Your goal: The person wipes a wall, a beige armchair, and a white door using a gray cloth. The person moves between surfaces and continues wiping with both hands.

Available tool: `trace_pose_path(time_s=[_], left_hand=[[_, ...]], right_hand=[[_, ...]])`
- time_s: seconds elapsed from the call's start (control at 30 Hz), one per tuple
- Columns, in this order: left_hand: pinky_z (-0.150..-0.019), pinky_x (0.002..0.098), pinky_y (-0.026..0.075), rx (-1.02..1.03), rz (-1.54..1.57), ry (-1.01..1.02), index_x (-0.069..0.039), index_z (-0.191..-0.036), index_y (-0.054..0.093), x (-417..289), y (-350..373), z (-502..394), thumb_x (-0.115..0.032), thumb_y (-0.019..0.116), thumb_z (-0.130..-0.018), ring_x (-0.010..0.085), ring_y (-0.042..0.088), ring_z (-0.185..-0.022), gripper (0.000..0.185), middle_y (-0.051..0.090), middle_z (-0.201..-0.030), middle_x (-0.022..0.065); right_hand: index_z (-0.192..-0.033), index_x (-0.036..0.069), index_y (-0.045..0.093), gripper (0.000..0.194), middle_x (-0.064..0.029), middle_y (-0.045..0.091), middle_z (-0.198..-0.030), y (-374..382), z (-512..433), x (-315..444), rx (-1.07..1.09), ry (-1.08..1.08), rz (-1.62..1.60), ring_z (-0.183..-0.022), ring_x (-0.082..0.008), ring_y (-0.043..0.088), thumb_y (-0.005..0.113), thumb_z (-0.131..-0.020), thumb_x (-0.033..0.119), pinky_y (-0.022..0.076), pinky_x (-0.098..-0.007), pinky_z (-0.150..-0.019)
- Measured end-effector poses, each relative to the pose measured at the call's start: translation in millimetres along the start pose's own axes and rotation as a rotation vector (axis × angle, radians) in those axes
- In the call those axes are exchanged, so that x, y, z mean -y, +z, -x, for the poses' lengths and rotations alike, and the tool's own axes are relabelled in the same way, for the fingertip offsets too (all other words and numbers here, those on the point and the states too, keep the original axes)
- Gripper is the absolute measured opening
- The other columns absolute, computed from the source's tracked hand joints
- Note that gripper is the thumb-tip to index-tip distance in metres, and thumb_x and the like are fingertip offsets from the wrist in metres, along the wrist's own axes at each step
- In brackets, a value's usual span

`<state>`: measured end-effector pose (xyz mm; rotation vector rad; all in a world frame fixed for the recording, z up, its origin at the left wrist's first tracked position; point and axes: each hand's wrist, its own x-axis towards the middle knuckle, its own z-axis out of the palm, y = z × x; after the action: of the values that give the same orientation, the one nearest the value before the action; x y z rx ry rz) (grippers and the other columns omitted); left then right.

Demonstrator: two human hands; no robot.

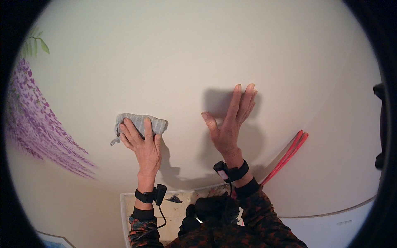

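A folded grey striped cloth (136, 121) lies against the pale wall (186, 62), pressed there under the fingers of my left hand (144, 145). My right hand (231, 124) is spread with its palm towards the wall and nothing in it, casting a dark shadow there. Whether its fingertips touch the wall I cannot tell. Each wrist wears a black strap with a small device and a cable.
Purple blossoms and green leaves are painted on the wall at the left (40, 121). Two red strips (287, 158) slant beside my right forearm. Below is a stained, light-coloured surface with a white edge (123, 214); a white panel (325, 229) stands lower right.
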<state>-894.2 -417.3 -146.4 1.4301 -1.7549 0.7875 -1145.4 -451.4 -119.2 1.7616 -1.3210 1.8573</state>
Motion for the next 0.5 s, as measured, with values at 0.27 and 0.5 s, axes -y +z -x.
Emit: trace_pose_path(time_s=[0.27,0.5], left_hand=[[-0.114,0.0774,0.002,-0.067,0.157,0.015,-0.025,-0.162,0.035,-38.7,20.8,-24.3,-0.039,0.064,-0.101,0.0572,-0.003,-0.153,0.07,0.001,-0.169,0.0335],[-0.112,0.0751,0.009,-0.018,0.177,0.167,-0.024,-0.159,0.041,-75.5,29.4,-43.1,-0.039,0.064,-0.098,0.0548,0.019,-0.148,0.067,0.024,-0.163,0.033]], right_hand=[[-0.163,0.006,0.029,0.084,-0.0244,0.01,-0.172,-6.3,3.5,11.5,0.152,-0.097,0.123,-0.159,-0.0436,0.008,0.067,-0.098,0.041,0.0078,-0.06,-0.126],[-0.161,0.014,0.039,0.07,-0.0206,0.015,-0.172,-7.4,-0.6,17.9,0.234,-0.114,0.239,-0.158,-0.0434,0.014,0.066,-0.099,0.034,0.014,-0.0592,-0.126]])
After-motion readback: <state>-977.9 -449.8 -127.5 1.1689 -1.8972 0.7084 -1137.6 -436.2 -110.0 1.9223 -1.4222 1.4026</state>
